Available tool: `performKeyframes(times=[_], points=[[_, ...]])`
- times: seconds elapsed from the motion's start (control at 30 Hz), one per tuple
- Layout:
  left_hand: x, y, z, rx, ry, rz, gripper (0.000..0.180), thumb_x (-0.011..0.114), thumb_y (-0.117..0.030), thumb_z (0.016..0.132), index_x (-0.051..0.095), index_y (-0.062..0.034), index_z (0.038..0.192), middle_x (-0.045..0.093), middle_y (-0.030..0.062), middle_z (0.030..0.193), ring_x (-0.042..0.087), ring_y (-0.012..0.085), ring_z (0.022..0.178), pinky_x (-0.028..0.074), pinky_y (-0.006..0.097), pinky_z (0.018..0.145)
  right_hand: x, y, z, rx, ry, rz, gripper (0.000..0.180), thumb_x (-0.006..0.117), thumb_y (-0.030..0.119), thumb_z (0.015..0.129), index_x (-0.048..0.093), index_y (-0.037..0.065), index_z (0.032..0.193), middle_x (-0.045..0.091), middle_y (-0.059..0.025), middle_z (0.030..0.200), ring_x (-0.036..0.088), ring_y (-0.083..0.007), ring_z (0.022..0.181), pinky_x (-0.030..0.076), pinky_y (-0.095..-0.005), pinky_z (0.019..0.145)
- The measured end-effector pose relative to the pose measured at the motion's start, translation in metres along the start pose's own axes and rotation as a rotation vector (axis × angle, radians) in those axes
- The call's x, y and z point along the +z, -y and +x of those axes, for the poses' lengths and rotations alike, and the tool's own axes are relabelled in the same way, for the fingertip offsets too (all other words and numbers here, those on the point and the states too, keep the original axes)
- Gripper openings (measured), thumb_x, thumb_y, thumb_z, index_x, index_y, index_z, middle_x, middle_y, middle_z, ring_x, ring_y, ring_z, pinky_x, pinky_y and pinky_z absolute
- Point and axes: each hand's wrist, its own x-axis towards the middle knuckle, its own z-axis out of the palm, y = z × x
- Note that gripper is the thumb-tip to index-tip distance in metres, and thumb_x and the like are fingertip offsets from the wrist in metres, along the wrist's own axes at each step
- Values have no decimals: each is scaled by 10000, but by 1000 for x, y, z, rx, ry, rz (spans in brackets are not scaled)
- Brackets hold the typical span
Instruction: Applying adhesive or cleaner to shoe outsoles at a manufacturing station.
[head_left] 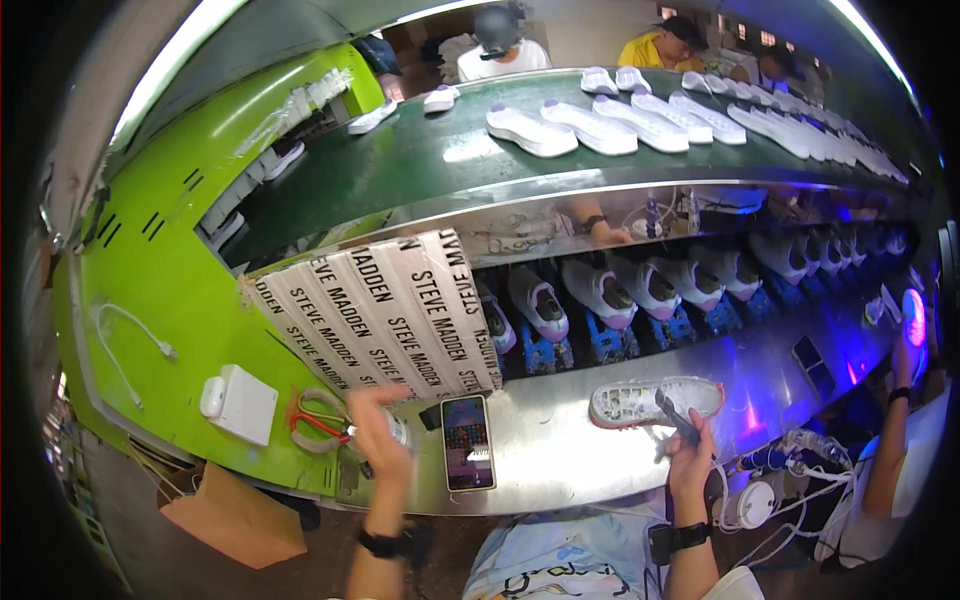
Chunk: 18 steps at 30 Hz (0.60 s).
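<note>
My right hand (688,462) is closed on a dark hand tool (673,410), its slim end over a shoe sole (620,402). The tool's exact kind is hard to make out. That sole lies inner side up on the metal ledge (540,450), showing a white grid inside and a reddish edge. My left hand (378,440) is raised at the ledge's left part, smeared by motion. A round whitish container (400,430) shows just beside it, partly hidden, and I cannot tell whether they touch. Red-handled pliers (318,425) lie left of this hand.
A phone (468,445) lies between my hands. Behind it stands a printed cardboard panel (390,320). Lilac-white shoes (610,295) fill the lower shelf; white soles (600,120) lie on the green belt (400,170). At right, a co-worker's hand (905,360) holds a glowing sole.
</note>
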Motion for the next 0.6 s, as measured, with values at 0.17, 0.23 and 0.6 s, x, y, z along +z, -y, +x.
performKeyframes(times=[0.17,0.23,0.6], points=[[77,-84,192,89,198,-137,322,396,-245,942,591,-9,842,596,62,743,528,128,713,405,271,676,-23,3,0,9,-38,9,446,409,356,959,549,-35,1122,558,-93,695,493,-135,555,414,-257,522],[115,-81,246,64,414,239,391,460,-362,904,633,-21,821,623,92,707,579,155,681,433,282,623,-22,2,-2,42,-45,23,477,389,390,964,555,-44,1070,572,-100,709,510,-145,540,436,-264,524],[247,-8,298,-464,427,-84,192,630,-173,773,591,7,826,618,147,736,620,263,646,508,406,590,48,62,-25,13,31,-215,318,545,-36,833,536,-13,1150,602,-115,1056,587,-174,956,489,-269,787]])
